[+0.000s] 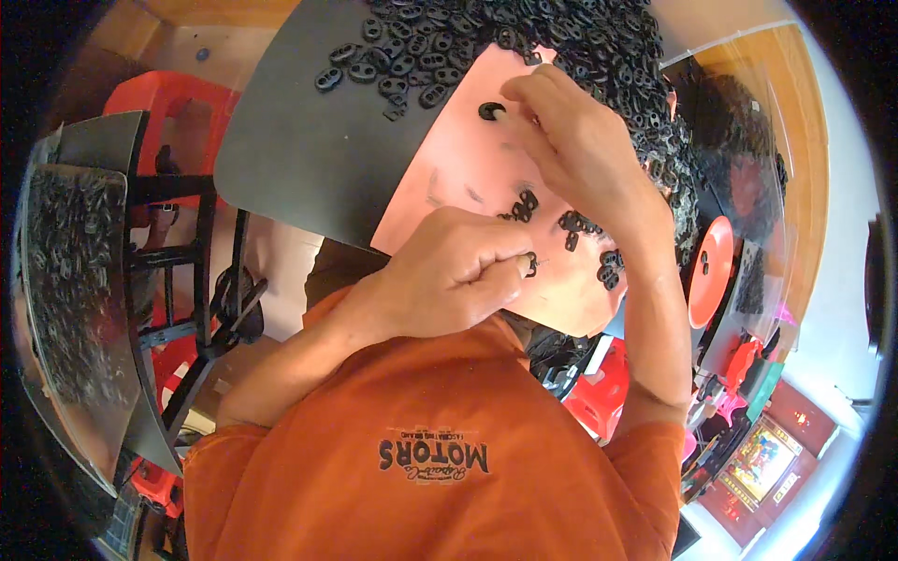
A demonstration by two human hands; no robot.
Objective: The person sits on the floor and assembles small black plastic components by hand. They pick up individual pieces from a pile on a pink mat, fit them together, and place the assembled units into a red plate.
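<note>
My left hand (458,271) is closed in a pinch above the near edge of a pink sheet (458,168). A small black plastic piece (532,266) pokes out between its thumb and finger. Farther off, my right hand (582,131) reaches over the sheet with its fingers curled. At its fingertips is another black plastic piece (491,111); whether both sides are gripped is partly hidden. Between the hands lie little clusters of black pieces (526,204), (575,227) on the sheet, and one more cluster (610,269) sits by my right forearm.
A large heap of black oval two-hole pieces (599,37) covers the far side of the dark table (309,122). To the right is a red plate (713,271) with a few pieces, beside a clear upright panel (748,159). Red stools (178,103) and another table (79,280) stand left.
</note>
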